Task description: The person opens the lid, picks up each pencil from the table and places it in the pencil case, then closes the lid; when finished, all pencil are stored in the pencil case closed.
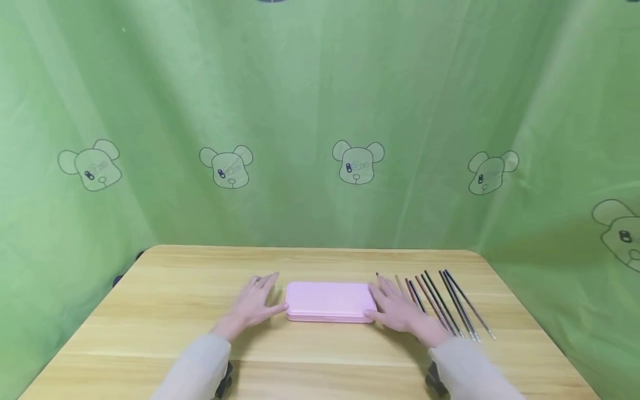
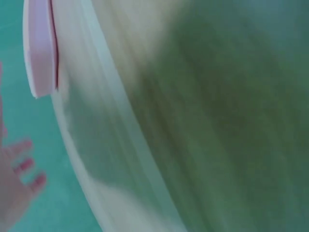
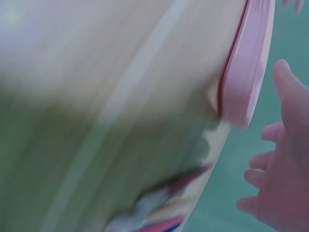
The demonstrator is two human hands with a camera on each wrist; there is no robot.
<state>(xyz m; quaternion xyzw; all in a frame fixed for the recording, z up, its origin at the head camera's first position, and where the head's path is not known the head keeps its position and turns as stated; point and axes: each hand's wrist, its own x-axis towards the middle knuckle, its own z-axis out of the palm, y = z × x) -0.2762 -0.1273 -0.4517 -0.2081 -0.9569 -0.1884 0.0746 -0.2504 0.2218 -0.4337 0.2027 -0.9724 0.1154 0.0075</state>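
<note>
A closed pink pencil case point(image 1: 330, 300) lies flat on the wooden table, its long side running left to right. My left hand point(image 1: 252, 303) is at the case's left end, fingers spread and thumb tip right at its edge. At the right end is my right hand point(image 1: 395, 305), fingers extended, thumb and fingertips overlapping the corner in the head view. In the right wrist view, a gap shows between the right thumb point(image 3: 285, 79) and the case point(image 3: 244, 72). The left wrist view shows the left fingers point(image 2: 24, 166) loosely spread below the case's end point(image 2: 42, 58).
Several thin pencils point(image 1: 457, 305) lie side by side on the table, right of the case and partly behind the right hand and forearm. The wooden table point(image 1: 150, 311) has rounded far corners. A green curtain point(image 1: 295, 211) with bear-face prints hangs behind and at both sides.
</note>
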